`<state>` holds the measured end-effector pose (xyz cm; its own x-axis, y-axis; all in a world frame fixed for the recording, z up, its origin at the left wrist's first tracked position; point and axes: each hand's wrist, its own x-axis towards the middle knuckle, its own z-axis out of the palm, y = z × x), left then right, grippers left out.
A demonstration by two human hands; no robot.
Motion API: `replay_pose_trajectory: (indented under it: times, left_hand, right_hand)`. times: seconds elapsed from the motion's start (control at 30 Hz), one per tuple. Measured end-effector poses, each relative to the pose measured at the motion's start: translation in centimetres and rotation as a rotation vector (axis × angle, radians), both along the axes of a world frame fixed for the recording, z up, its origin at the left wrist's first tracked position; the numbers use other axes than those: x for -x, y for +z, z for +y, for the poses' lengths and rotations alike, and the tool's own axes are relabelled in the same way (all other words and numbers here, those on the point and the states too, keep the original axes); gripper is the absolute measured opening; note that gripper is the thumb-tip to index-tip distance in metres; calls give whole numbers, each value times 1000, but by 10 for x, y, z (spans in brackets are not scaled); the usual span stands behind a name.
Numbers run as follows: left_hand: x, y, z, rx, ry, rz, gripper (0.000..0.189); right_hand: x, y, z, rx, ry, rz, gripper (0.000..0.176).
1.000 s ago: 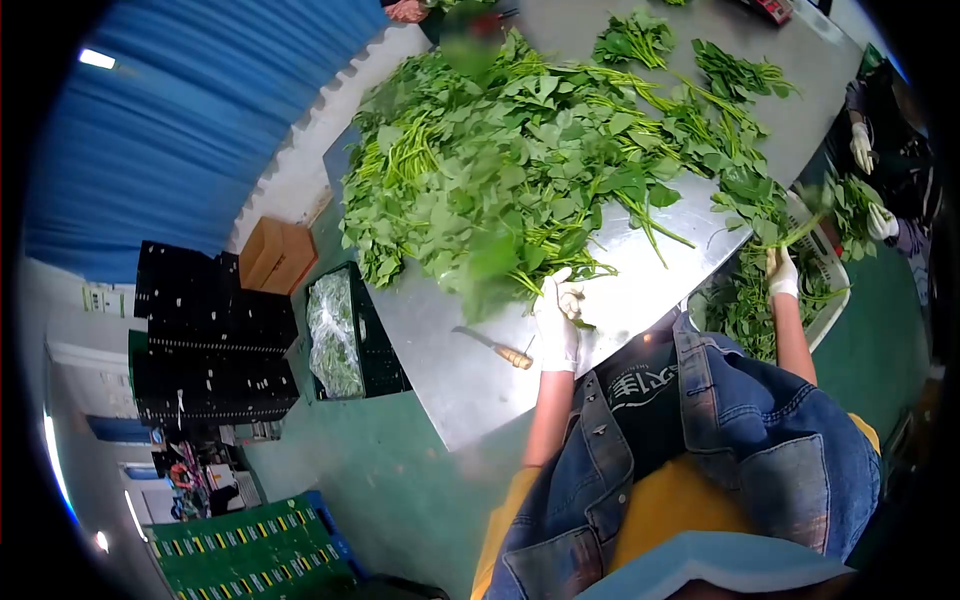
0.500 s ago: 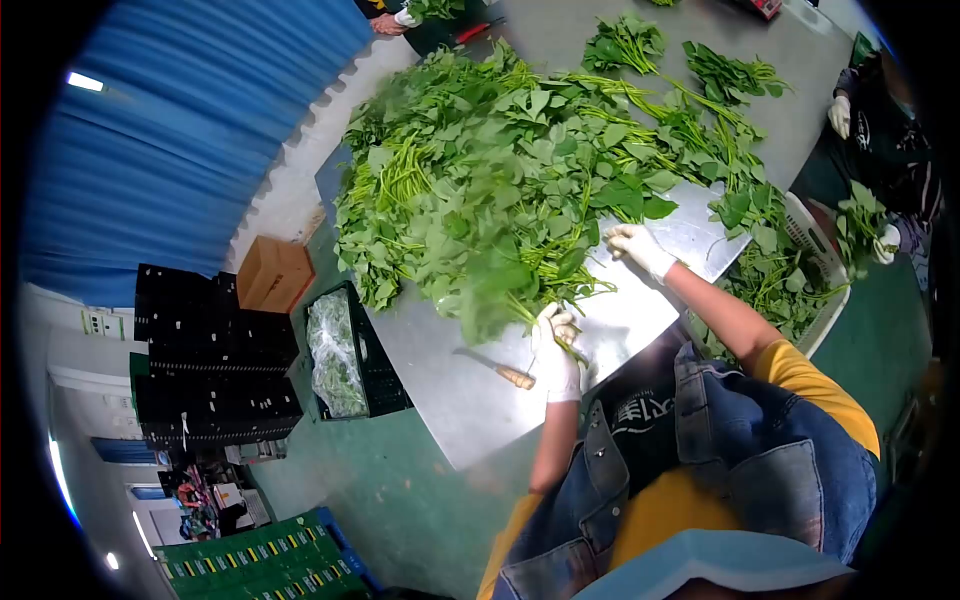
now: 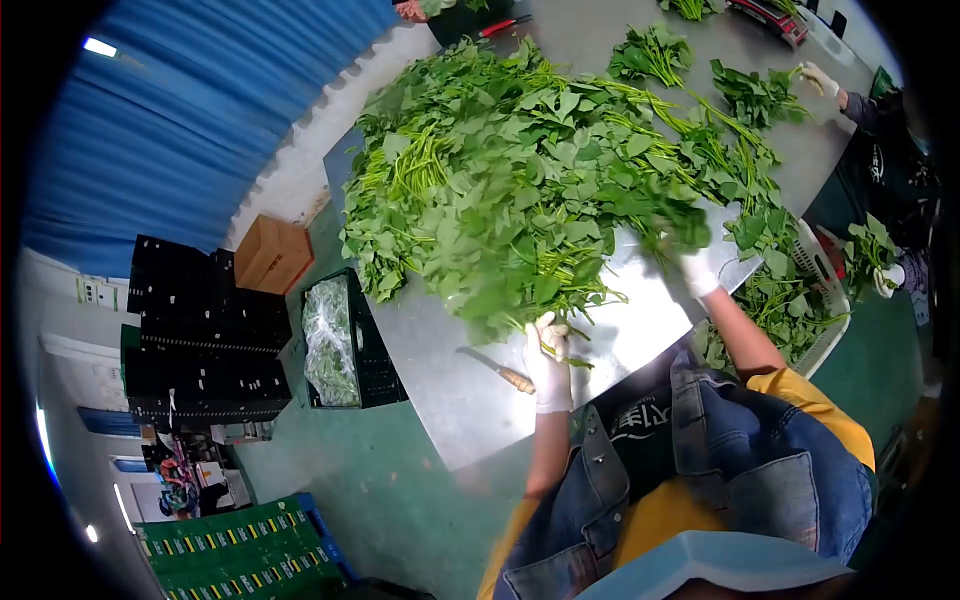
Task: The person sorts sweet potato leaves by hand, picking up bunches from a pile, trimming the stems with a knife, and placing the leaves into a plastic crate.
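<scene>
A large heap of leafy greens (image 3: 520, 170) with long stems covers much of the metal table (image 3: 440, 400). At the heap's near edge, my left hand (image 3: 547, 368), in a white glove, is closed around a few stems whose cut ends stick out to the right. My gloved right hand (image 3: 699, 273) is at the heap's right side with a bunch of leaves (image 3: 684, 222) at its fingers. Those leaves and fingertips are smeared by motion. Beside my left hand lies a knife (image 3: 515, 379), its wooden handle toward me.
A white basket (image 3: 836, 300) of greens stands at the right. A co-worker's gloved hand (image 3: 822, 80) touches a bunch (image 3: 755, 95) at the far right. A red-handled tool (image 3: 505, 27) lies at the back. Left of the table are a black crate (image 3: 380, 350) and cardboard box (image 3: 272, 255).
My right hand has moved right from the bare metal and now has leaves at its fingers. My left hand keeps its stems. The co-worker's hand has reached onto the table.
</scene>
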<state>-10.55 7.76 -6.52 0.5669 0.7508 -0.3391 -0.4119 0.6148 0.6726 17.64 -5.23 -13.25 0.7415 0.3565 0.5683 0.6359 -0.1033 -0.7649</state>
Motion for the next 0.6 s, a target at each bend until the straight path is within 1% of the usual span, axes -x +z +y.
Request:
replay_pose_trajectory:
  times: [0.03, 0.07, 0.1, 0.13, 0.17, 0.2, 0.23, 0.27, 0.3, 0.33, 0.37, 0.4, 0.43, 0.47, 0.5, 0.53, 0.6]
  left_hand:
    - [-5, 7, 4, -53, 30, 133, 45]
    - [-7, 12, 4, -75, 36, 123, 44]
    - [-11, 19, 3, -102, 52, 72, 43]
    - [-14, 22, 3, -130, 70, 20, 41]
    - [-17, 22, 5, -105, 81, 34, 39]
    - [-19, 21, 5, -82, 96, 44, 38]
    - [-19, 20, 4, -141, 85, 56, 35]
    - [-17, 19, 3, -143, 88, 55, 35]
    - [-15, 19, 3, -205, 12, 106, 35]
    - [-12, 18, 4, -267, -66, 157, 36]
    - [-10, 8, 9, -213, -119, 107, 37]
    - [-9, 9, 7, -214, -127, 109, 37]
    - [-10, 11, 5, -176, -136, 48, 39]
    - [-11, 17, 3, -139, -142, -13, 40]
    - [-15, 50, -5, -140, -151, -14, 42]
    - [-16, 48, -6, -145, -151, -19, 42]
    - [-16, 39, -10, -240, -161, 68, 43]
  right_hand:
    - [6, 41, -35, 189, -17, -91, 15]
    - [14, 88, -70, 382, -34, -178, 14]
    - [-8, 58, -119, 27, -122, 596, 16]
    - [-13, 67, -153, 222, -263, 562, 20]
    - [-36, 35, -206, 736, -362, 376, 27]
    - [-44, 21, -241, 1268, -425, 317, 34]
    - [-36, 33, -253, 1485, -402, 322, 35]
    - [-25, 40, -247, 1533, -477, 293, 35]
    - [-15, 44, -234, 1361, -415, 285, 34]
    - [3, 58, -209, 1188, -355, 279, 34]
    - [13, 51, -186, 1027, -238, 259, 35]
    - [19, 46, -160, 864, -127, 236, 36]
    - [34, 71, -122, 921, -75, 146, 36]
    - [33, 44, -99, 716, -97, 49, 32]
    - [32, 40, -74, 802, -83, 40, 30]
    - [30, 35, -53, 888, -67, 28, 28]
    - [12, -23, -35, 893, 8, -153, 25]
